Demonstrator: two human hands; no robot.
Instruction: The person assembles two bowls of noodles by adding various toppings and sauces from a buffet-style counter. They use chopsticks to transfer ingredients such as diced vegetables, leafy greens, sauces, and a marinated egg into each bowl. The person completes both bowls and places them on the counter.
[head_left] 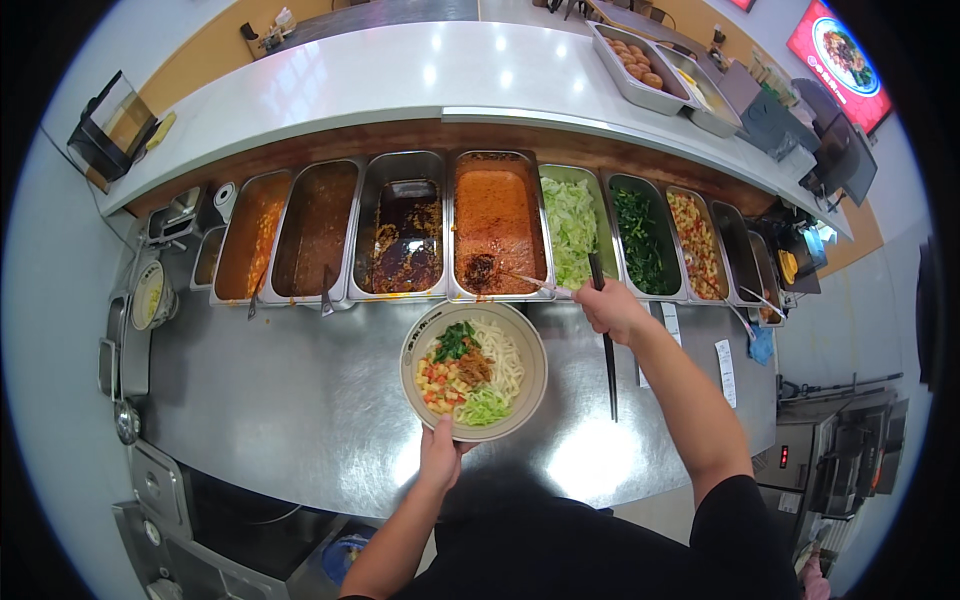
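Observation:
My left hand [440, 458] grips the near rim of a round bowl [538, 372] over the steel counter. In it lie white noodles [503, 358], dark greens [456, 342], brown minced topping [476, 368], diced red and yellow pieces [437, 384] and shredded lettuce [484, 406]. My right hand [612, 310] is closed around black chopsticks [609, 375] and the end of a spoon handle [540, 284]. The spoon's head is hidden in the near part of a pan of orange-red sauce [497, 205], beside a dark clump.
Beside the sauce pan stand pans of dark liquid [405, 235], lettuce [568, 215], greens [640, 225] and diced mix [695, 240]. Paper slips [725, 372] lie on the steel counter [270, 390]. A second bowl [150, 297] is at the left; a white ledge [350, 80] runs behind.

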